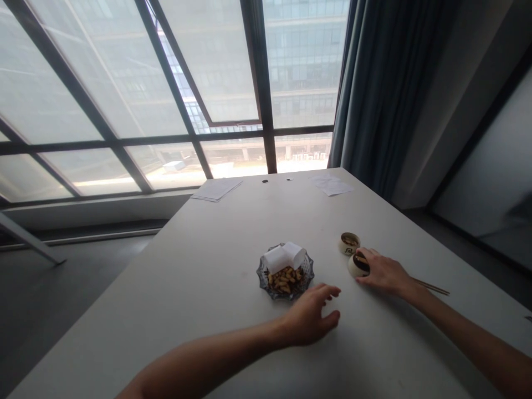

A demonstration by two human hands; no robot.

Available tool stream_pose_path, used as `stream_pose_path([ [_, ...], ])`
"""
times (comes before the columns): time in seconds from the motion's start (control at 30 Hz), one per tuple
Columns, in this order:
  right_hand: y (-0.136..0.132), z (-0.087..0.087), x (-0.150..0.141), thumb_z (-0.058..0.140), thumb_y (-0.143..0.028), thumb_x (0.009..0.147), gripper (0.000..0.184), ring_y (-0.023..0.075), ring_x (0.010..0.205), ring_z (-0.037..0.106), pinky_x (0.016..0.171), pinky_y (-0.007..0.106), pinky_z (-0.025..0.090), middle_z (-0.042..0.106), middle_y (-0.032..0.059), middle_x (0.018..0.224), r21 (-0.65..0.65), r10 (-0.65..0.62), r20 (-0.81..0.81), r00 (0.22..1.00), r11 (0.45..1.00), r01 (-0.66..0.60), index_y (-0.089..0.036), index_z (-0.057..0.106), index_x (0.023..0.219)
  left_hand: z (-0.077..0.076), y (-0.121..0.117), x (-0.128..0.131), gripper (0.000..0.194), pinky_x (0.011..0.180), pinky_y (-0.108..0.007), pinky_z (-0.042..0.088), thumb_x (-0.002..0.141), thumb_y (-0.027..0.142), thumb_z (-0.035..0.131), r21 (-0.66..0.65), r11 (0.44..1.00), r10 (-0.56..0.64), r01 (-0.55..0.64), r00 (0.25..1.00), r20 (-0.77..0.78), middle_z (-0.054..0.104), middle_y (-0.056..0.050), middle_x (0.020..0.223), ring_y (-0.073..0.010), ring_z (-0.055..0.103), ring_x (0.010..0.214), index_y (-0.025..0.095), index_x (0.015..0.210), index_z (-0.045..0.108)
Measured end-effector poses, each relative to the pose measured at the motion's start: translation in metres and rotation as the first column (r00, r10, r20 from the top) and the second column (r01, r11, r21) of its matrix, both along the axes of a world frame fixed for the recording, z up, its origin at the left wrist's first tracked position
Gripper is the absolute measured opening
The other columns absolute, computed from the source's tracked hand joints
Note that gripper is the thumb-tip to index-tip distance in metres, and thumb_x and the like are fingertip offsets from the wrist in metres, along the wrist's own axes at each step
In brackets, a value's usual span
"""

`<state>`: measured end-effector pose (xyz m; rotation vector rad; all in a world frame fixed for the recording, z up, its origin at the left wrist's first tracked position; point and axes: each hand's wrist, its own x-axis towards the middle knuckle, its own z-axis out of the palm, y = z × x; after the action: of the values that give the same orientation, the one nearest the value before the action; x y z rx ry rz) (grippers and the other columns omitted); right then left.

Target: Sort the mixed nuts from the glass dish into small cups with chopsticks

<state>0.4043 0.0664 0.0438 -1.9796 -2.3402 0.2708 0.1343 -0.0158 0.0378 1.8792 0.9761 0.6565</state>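
A glass dish (285, 274) of brown snack pieces sits mid-table with a folded white paper (285, 256) on its far rim. My left hand (310, 316) hovers just in front of the dish, fingers curved and apart, holding nothing. My right hand (384, 272) lies on the table beside a small round cup (357, 265), fingers touching its side, with a pair of chopsticks (432, 286) running under the hand. A second small cup (349, 243) stands just behind the first.
The white table (216, 288) reaches to a large window. White sheets of paper (216, 189) and another sheet (332, 184) lie at its far edge. A dark curtain (374, 94) hangs at the right.
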Motion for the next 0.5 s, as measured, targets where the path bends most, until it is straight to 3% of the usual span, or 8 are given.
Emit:
stream_pose_path([
  [0.07,-0.007,0.009,-0.005,0.077,-0.04,0.08,0.069,0.0365,0.116,0.071,0.086,0.041,0.051,0.067,0.0152,0.138,0.012,0.022,-0.007,1.0,1.0,-0.022,-0.021,0.057,0.143,-0.009,0.0,0.006,0.061,0.105,-0.051,0.056,0.089,0.032,0.073,-0.146,0.989,0.016,-0.002,0.995,0.096,0.067,-0.021,0.137,-0.0342,0.069,0.12,0.017,0.147,0.061],
  [0.17,-0.029,0.029,-0.02,0.078,-0.043,0.079,0.07,0.033,0.115,0.071,0.089,0.04,0.052,0.068,0.0124,0.138,0.042,0.104,-0.065,0.992,0.994,-0.102,-0.022,0.057,0.143,-0.015,-0.002,0.007,0.088,0.103,-0.052,0.057,0.093,0.053,0.071,-0.325,0.946,0.064,0.02,0.967,0.246,0.045,-0.026,0.161,-0.0359,0.066,0.13,0.025,0.167,0.032],
  [0.27,-0.057,0.053,-0.049,0.085,-0.045,0.075,0.069,0.0316,0.11,0.073,0.091,0.04,0.054,0.074,0.0091,0.128,0.058,0.296,-0.246,0.923,0.955,-0.29,-0.026,0.062,0.137,-0.013,-0.009,-0.003,0.106,0.102,-0.054,0.058,0.087,0.069,0.074,-0.45,0.882,0.078,0.142,0.897,0.435,0.035,-0.021,0.169,-0.0357,0.066,0.132,0.039,0.17,0.015],
  [0.33,-0.072,0.067,-0.074,0.089,-0.045,0.072,0.07,0.0295,0.108,0.073,0.091,0.038,0.055,0.076,0.0054,0.123,0.05,0.406,-0.345,0.846,0.908,-0.415,-0.03,0.064,0.136,-0.01,-0.014,-0.013,0.11,0.103,-0.054,0.057,0.077,0.064,0.087,-0.54,0.786,0.143,0.301,0.761,0.633,0.044,-0.016,0.166,-0.0383,0.061,0.138,0.043,0.166,0.026],
  [0.37,-0.075,0.072,-0.086,0.089,-0.048,0.072,0.068,0.029,0.105,0.074,0.09,0.038,0.055,0.076,0.0048,0.119,0.053,0.438,-0.36,0.824,0.891,-0.451,-0.03,0.066,0.134,-0.009,-0.016,-0.02,0.105,0.104,-0.051,0.056,0.075,0.061,0.091,-0.547,0.777,0.183,0.312,0.719,0.67,0.05,-0.015,0.161,-0.0383,0.058,0.14,0.04,0.163,0.036],
  [0.43,-0.075,0.077,-0.102,0.092,-0.055,0.069,0.076,0.0297,0.105,0.074,0.089,0.039,0.057,0.072,0.0066,0.125,0.074,0.476,-0.349,0.807,0.873,-0.483,-0.029,0.066,0.136,-0.003,-0.019,-0.037,0.094,0.1,-0.045,0.058,0.073,0.055,0.094,-0.543,0.821,0.283,0.176,0.7,0.656,0.061,-0.014,0.149,-0.0368,0.061,0.136,0.034,0.154,0.05],
  [0.5,-0.064,0.076,-0.103,0.092,-0.061,0.067,0.088,0.0311,0.109,0.073,0.092,0.042,0.058,0.065,0.0097,0.138,0.121,0.441,-0.302,0.845,0.897,-0.425,-0.029,0.062,0.144,0.005,-0.018,-0.058,0.082,0.092,-0.044,0.062,0.078,0.056,0.09,-0.525,0.851,0.353,-0.013,0.753,0.555,0.065,-0.013,0.14,-0.0359,0.066,0.125,0.03,0.148,0.055],
])
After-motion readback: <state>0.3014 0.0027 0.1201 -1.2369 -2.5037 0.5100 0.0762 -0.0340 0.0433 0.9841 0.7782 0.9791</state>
